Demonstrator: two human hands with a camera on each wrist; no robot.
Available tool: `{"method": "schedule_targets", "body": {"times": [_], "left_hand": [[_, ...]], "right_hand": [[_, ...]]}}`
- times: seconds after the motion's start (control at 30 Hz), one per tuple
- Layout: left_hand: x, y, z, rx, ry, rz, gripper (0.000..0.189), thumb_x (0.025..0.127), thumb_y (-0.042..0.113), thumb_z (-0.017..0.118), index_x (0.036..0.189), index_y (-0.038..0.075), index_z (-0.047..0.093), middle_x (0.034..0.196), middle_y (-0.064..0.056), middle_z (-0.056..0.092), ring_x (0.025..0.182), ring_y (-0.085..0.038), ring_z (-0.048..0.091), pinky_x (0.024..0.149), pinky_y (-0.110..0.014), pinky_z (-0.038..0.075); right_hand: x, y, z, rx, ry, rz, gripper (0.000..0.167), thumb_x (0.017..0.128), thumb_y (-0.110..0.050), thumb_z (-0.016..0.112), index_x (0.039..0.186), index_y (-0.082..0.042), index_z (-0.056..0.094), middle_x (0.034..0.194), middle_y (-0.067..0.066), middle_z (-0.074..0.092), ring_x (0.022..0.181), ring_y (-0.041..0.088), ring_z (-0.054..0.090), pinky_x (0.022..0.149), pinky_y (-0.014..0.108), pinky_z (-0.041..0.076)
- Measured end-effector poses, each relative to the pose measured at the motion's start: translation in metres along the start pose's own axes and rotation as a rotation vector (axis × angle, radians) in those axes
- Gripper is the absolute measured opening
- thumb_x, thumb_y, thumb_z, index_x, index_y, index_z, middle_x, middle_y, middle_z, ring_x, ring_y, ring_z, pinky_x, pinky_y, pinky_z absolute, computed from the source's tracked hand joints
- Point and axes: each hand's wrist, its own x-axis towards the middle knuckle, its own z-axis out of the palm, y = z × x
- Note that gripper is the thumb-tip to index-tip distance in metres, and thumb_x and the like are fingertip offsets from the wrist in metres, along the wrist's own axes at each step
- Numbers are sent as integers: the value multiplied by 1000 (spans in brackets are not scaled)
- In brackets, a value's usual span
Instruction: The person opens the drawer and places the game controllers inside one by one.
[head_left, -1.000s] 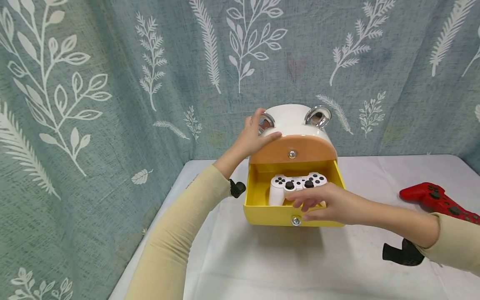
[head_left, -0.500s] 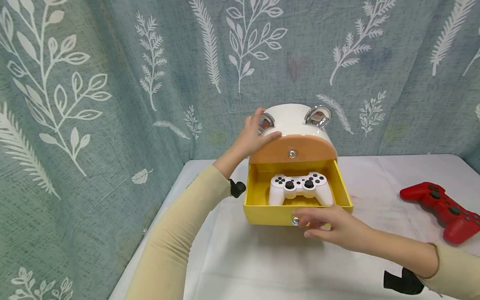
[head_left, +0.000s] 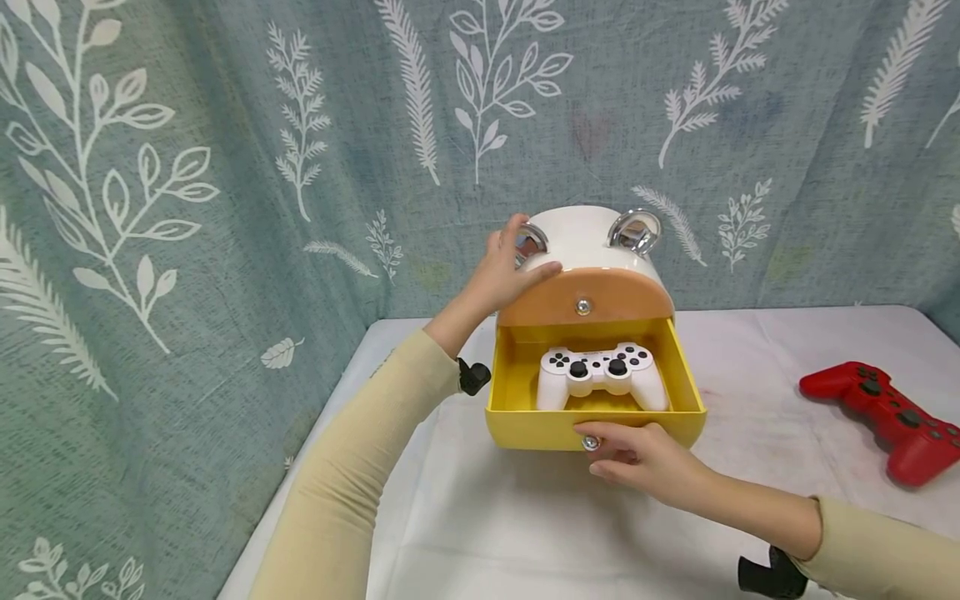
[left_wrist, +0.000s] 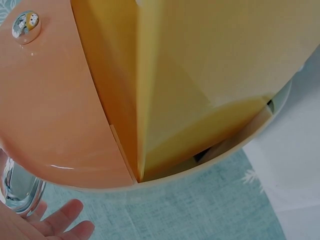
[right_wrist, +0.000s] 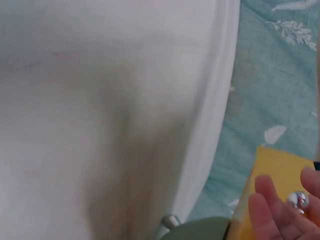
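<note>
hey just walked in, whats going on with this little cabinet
A person's left hand is at the top of a white and orange cabinet, while the right hand is at the knob of its yellow drawer; whether it grips the knob is hard to tell. The drawer stands open with a white controller inside. A red controller lies outside, on the table.

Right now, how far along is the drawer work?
Looks done: the white controller lies in the pulled-out yellow drawer. In hand: the left hand rests on the box; the right hand is at the drawer's knob. Remaining, probably: pushing the drawer shut. The red controller lies outside on the table, its role unclear.
</note>
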Motion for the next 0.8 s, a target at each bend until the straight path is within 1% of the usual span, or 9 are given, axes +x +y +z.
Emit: {"method": "schedule_targets", "body": {"times": [0.1,0.2,0.27,0.43,0.53,0.7,0.8], "left_hand": [[0,0,1,-3,1,0,84,79,57,61,143,29,12,141,-14,22,111,-27,47,94,-46,39],[0,0,1,-11,0,-4,84,79,57,61,143,31,12,141,-14,21,111,-28,47,94,-46,39],[0,-1,2,-12,-2,-2,84,79,57,61,143,31,12,142,-14,20,112,-29,47,95,-47,38],[1,-1,2,-13,-2,-2,85,79,56,61,143,30,12,143,-14,19,114,-30,46,96,-48,37],[1,-1,3,-15,-4,-4,85,79,56,61,144,30,12,143,-14,19,114,-31,46,96,-48,37],[2,-2,2,-19,-2,6,85,80,56,61,144,27,13,142,-15,19,114,-32,46,95,-49,38],[2,-2,2,-15,3,7,84,80,56,61,143,29,13,142,-15,20,113,-31,46,95,-49,38]], "right_hand": [[2,4,7,24,52,14,31,85,-13,66,112,0,61,79,4,67,67,4,62,59,22,52],[3,6,13,27,111,8,24,85,-9,65,107,0,64,69,2,63,57,9,59,53,23,50],[3,7,15,23,142,6,21,85,-7,64,105,0,65,64,1,61,53,9,56,51,23,48],[4,8,15,-20,174,9,19,85,-9,65,102,-2,67,66,-3,62,54,0,53,50,21,47],[4,9,15,-59,189,0,17,83,-7,66,100,-3,68,71,-4,63,56,-2,52,52,21,48],[6,13,14,-126,220,-49,18,81,-2,67,98,-3,69,73,-3,65,59,-4,52,53,19,48],[7,14,13,-135,218,-71,18,80,-1,67,98,-3,68,73,-3,66,59,-4,52,53,19,48]]}}
